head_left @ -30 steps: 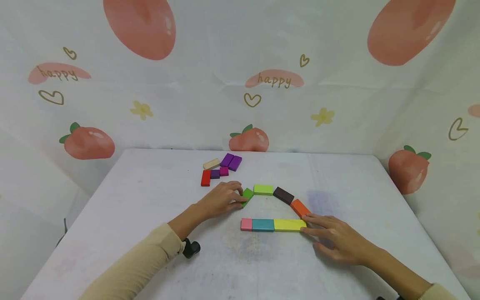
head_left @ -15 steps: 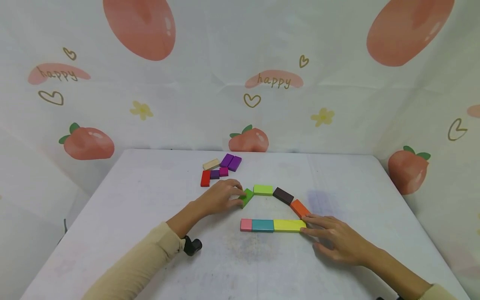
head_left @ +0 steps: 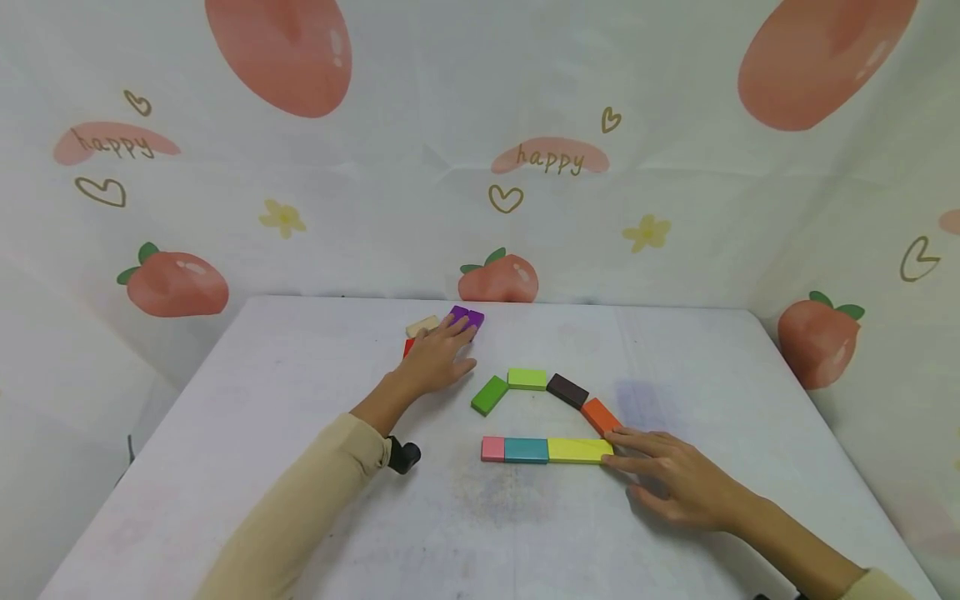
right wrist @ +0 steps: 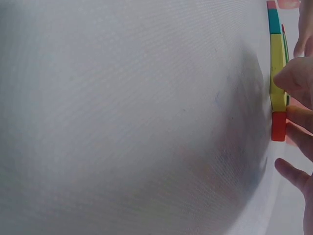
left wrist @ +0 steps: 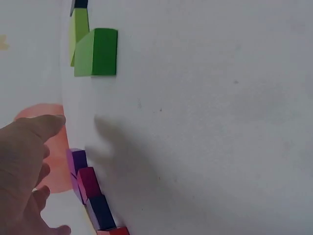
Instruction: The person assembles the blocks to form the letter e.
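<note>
Over the back group of blocks my left hand (head_left: 437,357) reaches with extended fingers, its fingertips at two purple blocks (head_left: 476,318). Whether they touch is unclear; the left wrist view shows nothing held. That hand partly covers a red block (head_left: 408,347). A magenta block (left wrist: 89,185) and a dark purple block (left wrist: 101,212) show in the left wrist view. My right hand (head_left: 675,479) rests with loosely spread fingers against the orange block (head_left: 601,416) and the yellow block's (head_left: 577,451) right end. A green block (head_left: 490,395) lies tilted beside a lime block (head_left: 527,380).
A dark brown block (head_left: 567,390) continues the arc between lime and orange. Teal (head_left: 527,451) and pink (head_left: 492,449) blocks line up left of the yellow one. A beige block (head_left: 422,326) lies at the back. Behind the white table (head_left: 300,400) hangs a printed cloth (head_left: 390,217).
My left hand has let go of the green block and moved back and left to the purple blocks. The green block stays beside the lime one. My right hand has stayed still.
</note>
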Motion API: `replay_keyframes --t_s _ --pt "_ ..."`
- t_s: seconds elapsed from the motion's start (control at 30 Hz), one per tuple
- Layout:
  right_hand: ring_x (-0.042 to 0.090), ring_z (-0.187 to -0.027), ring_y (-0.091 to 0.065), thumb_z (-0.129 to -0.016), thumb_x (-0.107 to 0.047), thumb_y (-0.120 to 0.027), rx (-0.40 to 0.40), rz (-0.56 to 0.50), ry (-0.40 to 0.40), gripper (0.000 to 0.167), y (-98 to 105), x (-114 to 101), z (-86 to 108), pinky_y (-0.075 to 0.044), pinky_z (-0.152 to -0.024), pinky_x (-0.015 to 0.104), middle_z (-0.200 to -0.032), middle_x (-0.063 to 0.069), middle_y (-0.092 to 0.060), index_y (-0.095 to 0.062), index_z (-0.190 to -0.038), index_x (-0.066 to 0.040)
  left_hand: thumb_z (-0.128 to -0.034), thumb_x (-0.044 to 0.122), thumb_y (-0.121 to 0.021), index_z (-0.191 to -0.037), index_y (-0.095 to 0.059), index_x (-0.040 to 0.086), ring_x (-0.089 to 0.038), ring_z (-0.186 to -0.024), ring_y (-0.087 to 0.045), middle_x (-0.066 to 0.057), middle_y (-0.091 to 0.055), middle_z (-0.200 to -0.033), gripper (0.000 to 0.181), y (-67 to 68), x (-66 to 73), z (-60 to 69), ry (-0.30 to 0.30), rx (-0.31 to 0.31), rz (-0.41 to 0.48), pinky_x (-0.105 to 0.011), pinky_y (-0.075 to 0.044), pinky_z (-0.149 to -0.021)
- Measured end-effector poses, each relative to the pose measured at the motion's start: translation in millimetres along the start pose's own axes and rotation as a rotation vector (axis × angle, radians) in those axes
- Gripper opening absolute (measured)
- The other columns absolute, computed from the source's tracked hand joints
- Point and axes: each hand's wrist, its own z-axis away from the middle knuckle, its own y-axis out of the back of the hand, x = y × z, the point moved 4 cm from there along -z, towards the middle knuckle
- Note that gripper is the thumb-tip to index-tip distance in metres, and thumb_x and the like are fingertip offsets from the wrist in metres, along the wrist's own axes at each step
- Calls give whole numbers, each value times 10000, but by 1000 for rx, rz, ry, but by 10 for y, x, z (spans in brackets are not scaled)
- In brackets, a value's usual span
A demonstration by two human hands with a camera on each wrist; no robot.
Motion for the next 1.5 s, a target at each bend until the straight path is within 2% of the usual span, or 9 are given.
replay_keyframes --t_s 0.2,0.4,0.57,0.83,0.97,1.1,1.37,1.43,1.5 --pt "244 -1255 -574 -724 -167 -818 -6 9 -2 553 -5 5 5 -431 -1000 290 -1373 15 -611 -706 -1256 -269 -999 413 -537 -1560 -335 126 -332 -1514 -150 -94 -265 -1626 662 -41 -44 -85 83 -55 -43 -701 -158 -1122" --pt "266 -1241 -581 -724 -148 -808 19 -13 23 549 4 9 10 -244 -1091 145 -1368 36 -613 -708 -1255 -246 -1017 443 -491 -1574 -300 146 -316 -1523 -107 -73 -233 -1640 660 -75 -52 -107 112 -120 -46 -689 -95 -1139" --pt "264 -1247 -578 -731 -156 -808 18 -12 26 551 0 10 11 -253 -1089 155 -1374 25 -609 -702 -1263 -255 -1023 458 -472 -1582 -274 151 -306 -1526 -96 -55 -232 -1641 668 -119 -59 -87 113 -174 -42 -688 -64 -1143" --pt "259 -1247 -582 -730 -160 -811 5 0 12 547 -7 -1 4 -289 -1077 176 -1373 20 -612 -706 -1258 -254 -1016 408 -509 -1566 -321 138 -312 -1519 -135 -60 -292 -1616 641 -140 -21 -57 40 -151 -83 -595 -142 -1180" --pt "261 -1245 -584 -729 -159 -810 5 2 15 545 -4 1 6 -305 -1069 190 -1370 24 -613 -707 -1257 -252 -1023 317 -528 -1535 -383 99 -312 -1505 -195 -83 -376 -1573 575 -128 -1 -26 -27 -130 -102 -514 -192 -1192" --pt "260 -1243 -585 -729 -161 -810 4 6 12 544 -3 4 6 -341 -1048 220 -1369 23 -613 -708 -1255 -255 -1015 228 -562 -1477 -470 52 -336 -1477 -272 -124 -469 -1508 503 -92 24 34 -98 -90 -85 -502 -252 -1174" --pt "259 -1244 -586 -731 -170 -815 -18 11 2 533 -1 5 -12 -521 -886 477 -1372 23 -613 -714 -1247 -258 -975 131 -628 -1399 -560 20 -333 -1433 -368 -142 -552 -1431 443 -84 0 149 -162 -26 -29 -472 -333 -1137" --pt "262 -1240 -588 -728 -167 -817 -13 9 5 528 3 3 -13 -523 -882 478 -1367 29 -617 -718 -1239 -253 -961 114 -645 -1375 -586 21 -325 -1407 -411 -142 -574 -1405 428 -86 -14 173 -171 -2 -20 -468 -365 -1119" --pt "261 -1239 -587 -725 -166 -818 -6 8 8 527 4 0 -8 -507 -919 413 -1364 32 -618 -720 -1235 -252 -948 99 -661 -1347 -613 20 -316 -1350 -481 -145 -599 -1364 409 -85 -23 189 -189 27 -13 -454 -409 -1090"
